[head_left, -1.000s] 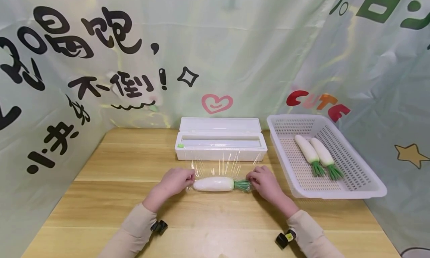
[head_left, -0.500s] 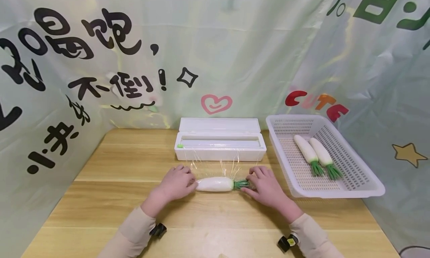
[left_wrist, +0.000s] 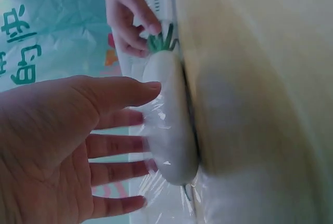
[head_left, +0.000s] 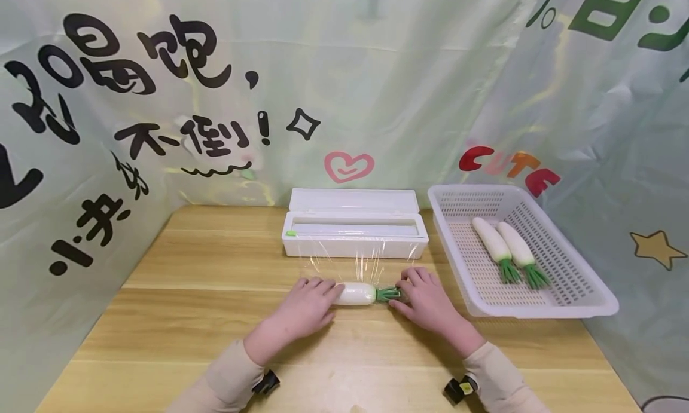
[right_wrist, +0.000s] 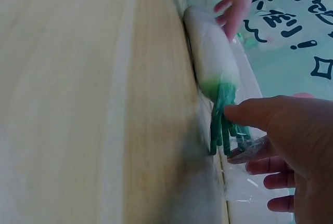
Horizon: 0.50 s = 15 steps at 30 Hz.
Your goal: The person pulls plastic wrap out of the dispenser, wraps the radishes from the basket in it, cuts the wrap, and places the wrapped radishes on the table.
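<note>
A white radish (head_left: 357, 294) with green leaf stubs lies crosswise on the table, clear cling film drawn over it. My left hand (head_left: 309, 305) lies over its tapered end, fingers extended. In the left wrist view the left hand (left_wrist: 67, 146) has spread, fairly straight fingers, the thumb and fingertips at the film-covered side of the radish (left_wrist: 171, 125). At the leafy end, my right hand (head_left: 425, 296) holds the green stubs between thumb and fingers. The right wrist view shows the right hand's thumb (right_wrist: 250, 110) on the stubs and a finger beneath a fold of film (right_wrist: 252, 151).
Behind the radish stands a white cling film box (head_left: 355, 245), lid raised, its film stretching forward to the radish. To the right, a white plastic basket (head_left: 538, 308) holds two more radishes (head_left: 503, 248). A printed curtain (head_left: 344, 90) closes off the back.
My left hand has moved right, from the film at the radish's tip to over its tapered end, fingers straightening. The right hand has shifted from the film edge onto the green stubs.
</note>
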Available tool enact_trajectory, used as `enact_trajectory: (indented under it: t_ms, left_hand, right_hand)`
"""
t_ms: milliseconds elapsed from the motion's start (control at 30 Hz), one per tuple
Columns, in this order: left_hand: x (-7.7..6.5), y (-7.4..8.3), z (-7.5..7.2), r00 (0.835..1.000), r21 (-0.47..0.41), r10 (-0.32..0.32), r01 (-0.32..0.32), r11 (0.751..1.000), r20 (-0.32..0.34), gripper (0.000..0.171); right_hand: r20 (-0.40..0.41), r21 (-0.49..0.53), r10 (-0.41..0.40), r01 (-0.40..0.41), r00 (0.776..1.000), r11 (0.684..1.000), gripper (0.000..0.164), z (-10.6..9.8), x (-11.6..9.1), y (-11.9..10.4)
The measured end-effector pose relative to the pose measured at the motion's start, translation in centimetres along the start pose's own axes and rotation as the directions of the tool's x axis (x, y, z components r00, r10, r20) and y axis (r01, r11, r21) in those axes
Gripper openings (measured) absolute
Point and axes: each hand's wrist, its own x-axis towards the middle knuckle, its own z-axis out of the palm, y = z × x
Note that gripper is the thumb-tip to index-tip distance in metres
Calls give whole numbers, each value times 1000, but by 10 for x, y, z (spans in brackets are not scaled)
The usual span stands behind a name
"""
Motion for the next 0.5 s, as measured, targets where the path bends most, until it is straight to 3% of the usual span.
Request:
enact_trajectory:
  t_ms: [267,500]
  left_hand:
    - [0,-1,4,998,-46,-38,40,998,42,63]
    - [9,-8,11,999,-47,-37,37,998,16,63]
  right_hand:
    - [-43,-4,-43,43,998,999,58,-8,5,-23]
    - [70,86,-169,163,983,983,60,-7,8,-51]
